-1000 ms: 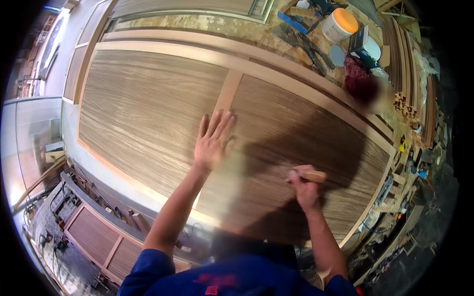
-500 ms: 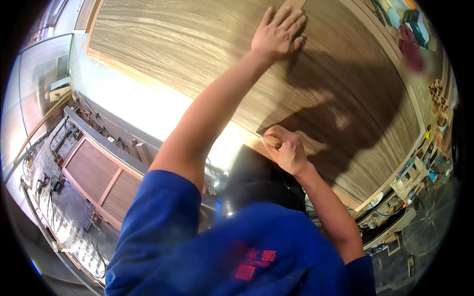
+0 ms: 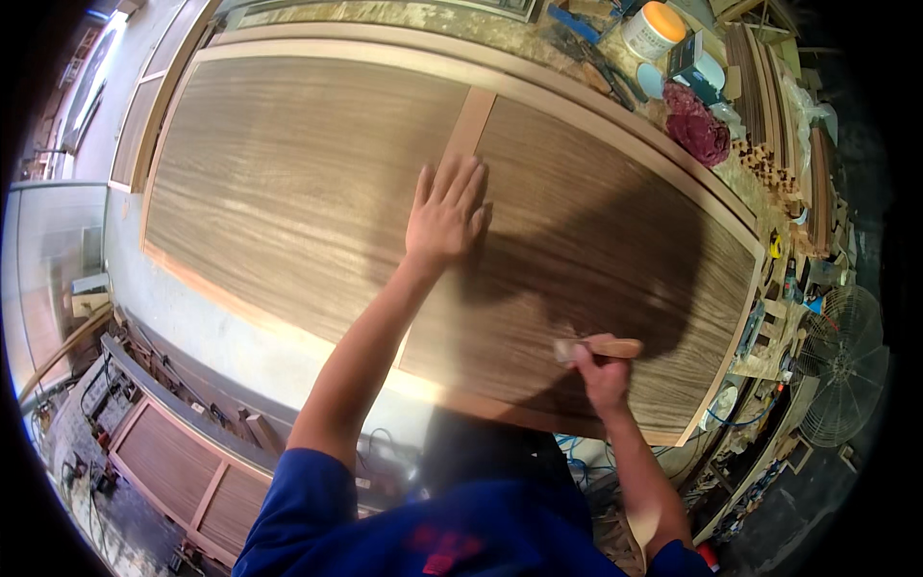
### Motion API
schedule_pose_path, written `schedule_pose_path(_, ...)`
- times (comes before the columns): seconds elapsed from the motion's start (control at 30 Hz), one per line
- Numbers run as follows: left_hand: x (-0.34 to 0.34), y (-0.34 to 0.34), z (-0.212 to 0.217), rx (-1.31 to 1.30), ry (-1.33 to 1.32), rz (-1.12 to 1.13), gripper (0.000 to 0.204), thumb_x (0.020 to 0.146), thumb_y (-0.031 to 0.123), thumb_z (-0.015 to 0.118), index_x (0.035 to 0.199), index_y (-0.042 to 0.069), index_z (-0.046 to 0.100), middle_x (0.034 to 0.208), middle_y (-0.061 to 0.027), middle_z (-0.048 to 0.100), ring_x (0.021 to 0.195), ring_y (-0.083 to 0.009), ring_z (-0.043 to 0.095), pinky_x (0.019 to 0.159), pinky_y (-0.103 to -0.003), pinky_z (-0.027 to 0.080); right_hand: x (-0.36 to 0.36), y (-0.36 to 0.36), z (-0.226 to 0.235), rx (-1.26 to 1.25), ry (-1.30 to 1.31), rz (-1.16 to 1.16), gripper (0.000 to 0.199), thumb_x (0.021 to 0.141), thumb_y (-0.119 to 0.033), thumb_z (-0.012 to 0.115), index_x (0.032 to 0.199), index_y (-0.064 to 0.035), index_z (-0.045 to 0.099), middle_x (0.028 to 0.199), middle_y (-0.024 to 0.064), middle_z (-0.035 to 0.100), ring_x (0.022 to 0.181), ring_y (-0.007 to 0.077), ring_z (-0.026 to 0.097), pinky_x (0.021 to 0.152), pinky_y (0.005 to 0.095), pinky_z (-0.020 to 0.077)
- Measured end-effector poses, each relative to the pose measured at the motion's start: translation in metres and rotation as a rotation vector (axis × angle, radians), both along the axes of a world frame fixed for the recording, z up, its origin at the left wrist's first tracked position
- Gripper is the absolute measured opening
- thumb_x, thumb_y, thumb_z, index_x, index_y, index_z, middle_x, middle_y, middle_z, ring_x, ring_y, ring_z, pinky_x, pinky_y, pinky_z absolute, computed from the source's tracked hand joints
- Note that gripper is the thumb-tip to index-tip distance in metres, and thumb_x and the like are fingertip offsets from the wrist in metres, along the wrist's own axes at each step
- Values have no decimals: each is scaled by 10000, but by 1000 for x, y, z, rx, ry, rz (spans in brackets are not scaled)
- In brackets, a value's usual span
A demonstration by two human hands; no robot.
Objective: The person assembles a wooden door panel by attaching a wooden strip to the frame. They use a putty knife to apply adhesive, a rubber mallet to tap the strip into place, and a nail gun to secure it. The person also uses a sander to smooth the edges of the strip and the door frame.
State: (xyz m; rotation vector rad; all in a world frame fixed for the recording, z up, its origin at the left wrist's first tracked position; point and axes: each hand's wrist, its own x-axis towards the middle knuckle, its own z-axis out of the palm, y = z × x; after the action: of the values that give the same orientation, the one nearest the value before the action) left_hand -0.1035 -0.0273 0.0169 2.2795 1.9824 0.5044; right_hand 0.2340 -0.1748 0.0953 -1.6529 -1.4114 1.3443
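Observation:
A large wood-grain panel (image 3: 288,183) in a pale wooden frame lies before me, and a narrow pale strip (image 3: 469,125) crosses its middle. My left hand (image 3: 446,216) rests flat near that strip with its fingers stretched out and nothing held. Over the panel's right half, my right hand (image 3: 606,377) is closed round a brush (image 3: 623,348) with a light wooden handle. The brush's pale head points left, close to the panel; whether it touches cannot be told. Shadow darkens the surface around it.
Beyond the panel's far edge stand a white tub with an orange lid (image 3: 656,29) and a crumpled dark red cloth (image 3: 697,130). A round wire fan (image 3: 841,365) is at the right, near cluttered tools. Another framed panel (image 3: 178,452) lies at the lower left.
My view has shifted, showing more of the panel. The right hand has moved from the near edge onto the panel's right half, and the brush now lies sideways. The left hand stays by the strip.

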Motion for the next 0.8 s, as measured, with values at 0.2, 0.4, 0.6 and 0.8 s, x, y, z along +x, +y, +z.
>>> schedule_pose_path(0.2, 13, 6, 8, -133, 73, -23, 686, 1053, 365, 527, 1648, 71, 354, 1712, -95, 367, 1616, -280, 264, 1324, -526, 165, 89, 8, 9, -206, 63, -459, 134, 970, -53, 739, 1006, 6, 625, 897, 81, 704, 731, 161, 689, 680, 303, 577)
schedule_pose_path(0.4, 148, 90, -5, -70, -7, -247, 708, 1037, 380, 561, 1638, 63, 367, 1711, -106, 371, 1605, -283, 291, 1323, -525, 168, 214, -24, -2, -65, -70, -665, 145, 984, -107, 736, 1014, 19, 671, 879, 60, 712, 727, 152, 693, 654, 285, 556)
schedule_pose_path(0.6, 319, 134, 0, -2, -34, -352, 714, 1024, 295, 572, 1654, 54, 337, 1743, -106, 304, 1617, -314, 260, 1301, -557, 188, 363, 36, 3, 190, -184, -766, 133, 977, -96, 720, 913, 17, 690, 810, 74, 731, 684, 158, 704, 642, 292, 547)
schedule_pose_path(0.8, 477, 109, 8, -51, 52, -350, 680, 1037, 308, 532, 1654, 82, 359, 1750, -119, 281, 1625, -393, 185, 1307, -578, 121, 455, 118, -18, 265, -175, -727, 175, 953, -68, 758, 828, 6, 659, 811, 39, 693, 702, 106, 645, 624, 282, 518)
